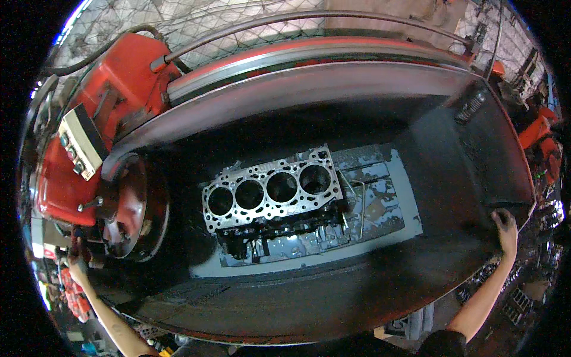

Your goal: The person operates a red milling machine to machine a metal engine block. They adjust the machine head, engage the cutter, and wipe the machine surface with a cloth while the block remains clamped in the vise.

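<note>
An engine block [270, 196] with a row of round cylinder bores lies in a dark metal tub [297, 318], its bright machined face up. Under it is a wet grey plate [392, 220], where a thin bent metal rod [363, 208] lies beside the block's right end. At the far left, my left hand [79, 265] reaches to the underside of a red machine head [65, 190]; its darkened fingers blend into the shadow, and their grip is hidden. My right hand [505, 231] is at the tub's front right corner, fingers curled over the rim.
A round dark wheel housing [134, 208] sits inside the tub's left end. Above it is a pale control box [82, 146] with several buttons. A metal rail [309, 58] and a long bar [315, 16] span the back. Metal parts [523, 303] lie outside the tub at right.
</note>
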A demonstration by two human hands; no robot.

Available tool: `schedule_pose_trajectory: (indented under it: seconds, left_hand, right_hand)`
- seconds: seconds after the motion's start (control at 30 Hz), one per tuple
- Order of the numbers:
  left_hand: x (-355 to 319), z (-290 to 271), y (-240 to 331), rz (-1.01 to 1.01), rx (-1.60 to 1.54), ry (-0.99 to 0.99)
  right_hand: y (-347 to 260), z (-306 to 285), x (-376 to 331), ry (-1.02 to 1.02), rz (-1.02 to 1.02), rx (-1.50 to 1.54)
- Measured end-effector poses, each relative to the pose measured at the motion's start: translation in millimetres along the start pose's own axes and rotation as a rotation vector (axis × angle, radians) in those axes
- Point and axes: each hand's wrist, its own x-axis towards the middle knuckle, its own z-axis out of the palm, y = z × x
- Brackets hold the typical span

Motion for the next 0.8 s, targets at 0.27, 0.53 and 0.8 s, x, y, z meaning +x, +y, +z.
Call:
schedule_pose_trajectory:
  seconds: [0.27,0.53,0.8]
  left_hand:
    - [-13.2,-29.3,51.2,-0.162,-0.003,-0.107]
    - [-17.1,-76.2,108.0,-0.247,0.16,-0.361]
    - [-17.7,-82.6,101.6,-0.143,0.147,-0.363]
  right_hand:
    - [-1.6,4.0,-3.5,-0.059,-0.046,-0.079]
    - [-82.6,-12.6,2.0,0.086,-0.263,0.151]
    - [-390.3,-63.9,-159.6,0.307,-1.332,0.251]
